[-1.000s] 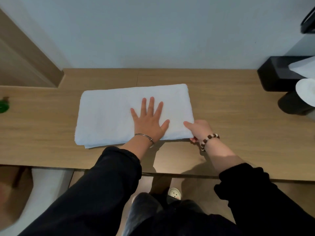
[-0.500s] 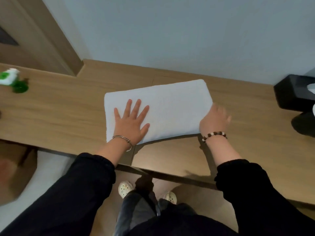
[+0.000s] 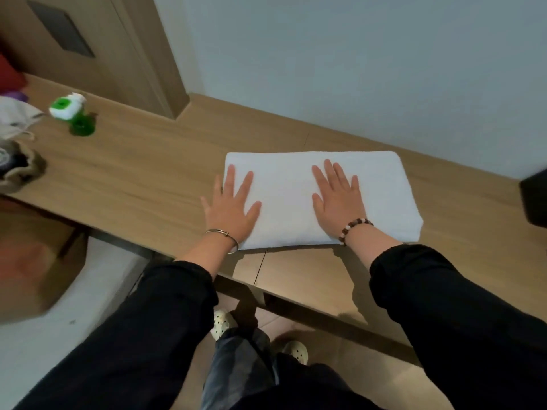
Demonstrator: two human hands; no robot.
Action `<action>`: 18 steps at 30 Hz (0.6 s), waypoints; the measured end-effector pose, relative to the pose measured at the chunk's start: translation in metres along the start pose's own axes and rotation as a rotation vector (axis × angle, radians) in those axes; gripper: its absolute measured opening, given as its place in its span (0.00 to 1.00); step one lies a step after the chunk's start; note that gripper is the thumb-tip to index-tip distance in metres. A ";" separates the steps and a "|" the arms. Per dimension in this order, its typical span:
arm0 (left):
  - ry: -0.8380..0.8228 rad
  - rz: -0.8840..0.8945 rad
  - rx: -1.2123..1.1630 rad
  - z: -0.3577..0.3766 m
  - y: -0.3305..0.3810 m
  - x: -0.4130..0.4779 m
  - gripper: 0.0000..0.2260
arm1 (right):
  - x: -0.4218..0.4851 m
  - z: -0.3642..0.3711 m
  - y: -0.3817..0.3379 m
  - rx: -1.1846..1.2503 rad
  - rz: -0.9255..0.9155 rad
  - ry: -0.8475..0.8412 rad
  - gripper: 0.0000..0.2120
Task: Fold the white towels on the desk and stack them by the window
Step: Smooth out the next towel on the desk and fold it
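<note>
Towel (image 3: 284, 199): white, folded into a thick rectangle, lying flat on the desk (image 3: 133, 179) with its long side toward the person and its near edge close to the desk's front edge.
Left hand (image 3: 231, 205): flat, fingers spread, pressing the towel's left end; the outer side of the hand overhangs onto bare wood.
Right hand (image 3: 337, 199): flat, fingers spread, pressing the towel right of its middle; neither hand pinches any cloth.
Fold risk: with only palms on top, the layers are held by pressure alone; lifting off unevenly could let the top layer creep or the thick right end spring open.
Edge risk: a smoothing stroke pulled toward the body could drag the bundle over the front edge, since little wood shows in front of it.
Carry risk: scooping from one side only would probably make the fold sag and unroll; both hands under the ends looks safer.
Neighbours: green bottle (image 3: 72, 113) and a bag (image 3: 17, 170) stand well apart to the left, a dark box (image 3: 535, 196) near the right end; a wide sweep either way could knock them.
Window: not in view, so the stacking spot cannot be judged.
</note>
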State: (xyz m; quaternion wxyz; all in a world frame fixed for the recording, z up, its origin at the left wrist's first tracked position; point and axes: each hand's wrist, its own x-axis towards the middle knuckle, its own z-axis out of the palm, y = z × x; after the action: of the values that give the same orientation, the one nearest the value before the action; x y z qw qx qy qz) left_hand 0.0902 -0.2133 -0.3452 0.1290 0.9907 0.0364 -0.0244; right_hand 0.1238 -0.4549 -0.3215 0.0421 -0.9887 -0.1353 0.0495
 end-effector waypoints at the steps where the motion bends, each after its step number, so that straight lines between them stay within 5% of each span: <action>1: -0.009 -0.004 -0.082 0.002 0.003 -0.004 0.29 | -0.001 -0.001 -0.001 0.004 0.008 -0.012 0.27; 6: -0.034 0.089 -0.184 0.015 0.028 -0.034 0.31 | 0.007 -0.022 -0.009 0.039 0.088 0.040 0.25; 10: -0.098 0.096 -0.235 0.021 0.057 -0.057 0.31 | 0.021 -0.022 -0.035 -0.018 -0.029 0.014 0.25; 13: -0.052 0.146 -0.561 0.021 0.056 -0.072 0.30 | 0.022 -0.011 -0.038 -0.058 -0.047 0.045 0.25; 15: 0.021 0.014 -0.949 0.010 0.043 -0.077 0.30 | 0.022 -0.010 -0.034 -0.062 -0.071 0.090 0.26; 18: 0.144 -0.385 -1.203 0.002 0.011 -0.061 0.31 | 0.018 -0.006 -0.030 -0.082 -0.119 0.132 0.27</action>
State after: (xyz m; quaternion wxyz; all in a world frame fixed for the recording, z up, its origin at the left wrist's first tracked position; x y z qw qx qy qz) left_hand 0.0299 -0.2290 -0.3412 0.6535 0.7199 0.2296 0.0441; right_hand 0.1340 -0.4212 -0.3137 0.0135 -0.9808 -0.1928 -0.0240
